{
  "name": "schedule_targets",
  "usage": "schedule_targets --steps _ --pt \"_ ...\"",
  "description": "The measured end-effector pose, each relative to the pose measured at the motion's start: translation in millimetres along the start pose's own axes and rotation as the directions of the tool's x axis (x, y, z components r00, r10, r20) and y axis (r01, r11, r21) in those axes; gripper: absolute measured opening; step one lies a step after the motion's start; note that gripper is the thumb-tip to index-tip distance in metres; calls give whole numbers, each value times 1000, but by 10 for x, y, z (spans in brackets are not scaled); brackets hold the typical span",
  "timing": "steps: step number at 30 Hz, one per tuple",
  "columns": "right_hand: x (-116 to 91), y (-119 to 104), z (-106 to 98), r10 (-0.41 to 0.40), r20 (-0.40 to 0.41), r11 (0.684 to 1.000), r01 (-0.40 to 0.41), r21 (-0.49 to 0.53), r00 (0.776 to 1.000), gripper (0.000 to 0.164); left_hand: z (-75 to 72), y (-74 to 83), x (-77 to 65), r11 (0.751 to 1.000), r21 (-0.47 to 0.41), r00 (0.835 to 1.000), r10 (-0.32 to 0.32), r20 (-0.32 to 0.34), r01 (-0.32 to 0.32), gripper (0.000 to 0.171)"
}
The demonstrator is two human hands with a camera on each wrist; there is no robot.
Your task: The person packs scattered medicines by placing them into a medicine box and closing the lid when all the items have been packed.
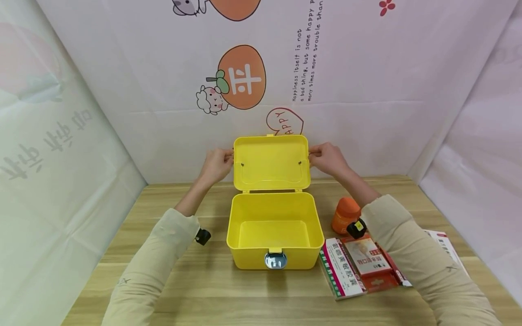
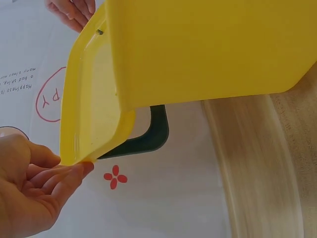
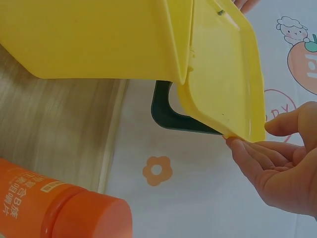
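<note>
A yellow plastic storage box (image 1: 275, 260) stands on the wooden table with its lid (image 1: 271, 164) raised at the back. Its inside shows bare yellow walls and floor, and a silver latch (image 1: 276, 261) sits on the front. My left hand (image 1: 217, 164) pinches the lid's left edge between thumb and fingers, seen closer in the left wrist view (image 2: 42, 186). On the opposite edge, my right hand (image 1: 328, 158) pinches the lid, its thumb and fingers at the rim in the right wrist view. A dark green handle (image 3: 173, 119) hangs behind the lid.
Right of the box stands an orange bottle (image 1: 345, 215). Nearer the front lie a white, green and red medicine box (image 1: 342, 269) and a red packet (image 1: 373, 262); a white package (image 1: 446, 246) is partly under my right sleeve. A printed cloth (image 1: 346, 113) hangs behind the table.
</note>
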State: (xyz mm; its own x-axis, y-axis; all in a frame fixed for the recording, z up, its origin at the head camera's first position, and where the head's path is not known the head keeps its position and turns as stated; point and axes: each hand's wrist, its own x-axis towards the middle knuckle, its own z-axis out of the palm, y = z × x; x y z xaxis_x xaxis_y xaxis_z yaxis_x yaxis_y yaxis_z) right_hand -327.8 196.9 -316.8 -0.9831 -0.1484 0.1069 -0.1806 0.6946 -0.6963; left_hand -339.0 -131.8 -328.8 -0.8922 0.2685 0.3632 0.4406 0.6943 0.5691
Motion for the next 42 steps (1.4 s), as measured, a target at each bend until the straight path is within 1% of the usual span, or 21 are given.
schedule_targets --steps 5,8,10,12,19,25,28,32,33,36,38,42 --pt "20 -6 33 23 42 1000 -22 -15 999 43 48 -59 0 1000 -2 1000 8 28 -8 22" --pt "41 -5 45 39 67 999 -36 -40 997 46 78 -82 -7 1000 -17 998 7 56 -6 24" --pt "48 -5 47 51 82 997 -47 -55 995 47 91 -89 -17 1000 -24 997 1 78 1 29" --pt "50 0 52 60 95 997 -55 -60 994 47 102 -95 -21 1000 -28 996 3 94 -1 28" --pt "74 50 106 66 105 996 -59 -67 992 45 145 -147 -24 1000 -20 993 20 114 -18 16" --pt "104 100 191 81 109 994 -73 -78 991 42 197 -229 -35 999 -36 989 19 143 -14 15" --pt "116 117 225 71 100 994 -62 -88 992 37 219 -264 -43 999 -47 988 18 150 -11 16" --pt "127 148 261 57 89 995 -49 -86 994 17 251 -299 -49 998 -54 987 22 159 -14 15" --pt "128 155 268 52 91 996 -44 -83 995 17 260 -307 -50 998 -59 987 25 160 -16 14" --pt "140 187 293 46 100 996 -37 -84 994 28 295 -339 -52 997 -66 985 39 168 -28 13" --pt "145 204 308 48 105 996 -39 -85 993 32 321 -359 -54 997 -67 983 44 177 -32 12" --pt "154 233 347 46 116 995 -35 -95 992 32 371 -396 -65 998 -64 982 31 189 -19 12"
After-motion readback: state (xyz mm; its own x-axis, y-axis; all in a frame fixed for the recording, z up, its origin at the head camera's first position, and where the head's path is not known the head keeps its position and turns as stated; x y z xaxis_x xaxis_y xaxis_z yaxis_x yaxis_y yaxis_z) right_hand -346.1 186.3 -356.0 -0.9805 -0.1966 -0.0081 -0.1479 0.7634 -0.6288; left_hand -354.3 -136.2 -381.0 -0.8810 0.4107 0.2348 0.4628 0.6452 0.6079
